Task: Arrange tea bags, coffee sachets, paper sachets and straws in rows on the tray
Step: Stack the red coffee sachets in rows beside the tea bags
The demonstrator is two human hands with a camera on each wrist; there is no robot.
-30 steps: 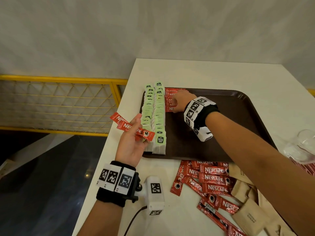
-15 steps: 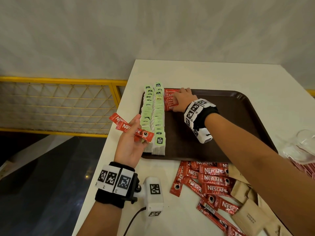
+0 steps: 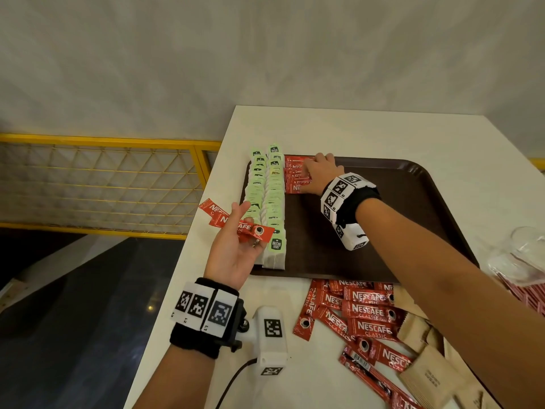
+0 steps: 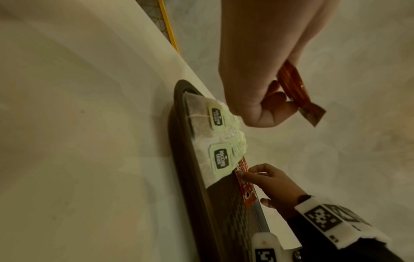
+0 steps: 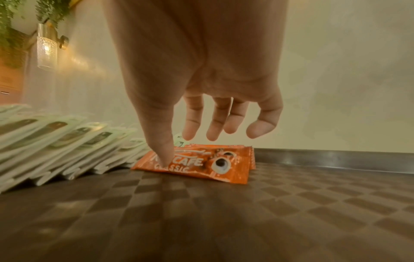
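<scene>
A dark brown tray (image 3: pixel 383 219) lies on the white table. Two rows of green-tagged tea bags (image 3: pixel 267 199) run along its left side. Beside them at the far end lies a short row of red coffee sachets (image 3: pixel 295 175). My right hand (image 3: pixel 320 172) rests over that row. In the right wrist view its thumb (image 5: pixel 165 156) presses the nearest sachet (image 5: pixel 201 164) while the other fingers hang loose above. My left hand (image 3: pixel 236 240) hovers over the tray's left edge and grips a few red coffee sachets (image 3: pixel 236 222), which also show in the left wrist view (image 4: pixel 298 95).
A loose pile of red coffee sachets (image 3: pixel 365 317) and brown paper sachets (image 3: pixel 424 376) lies on the table in front of the tray. A clear glass (image 3: pixel 525 255) lies at the right edge. A yellow railing (image 3: pixel 103 184) stands beyond the table's left edge.
My right hand has shifted slightly over the coffee sachet row at the tray's far end. My left hand has stayed where it was, still holding its sachets.
</scene>
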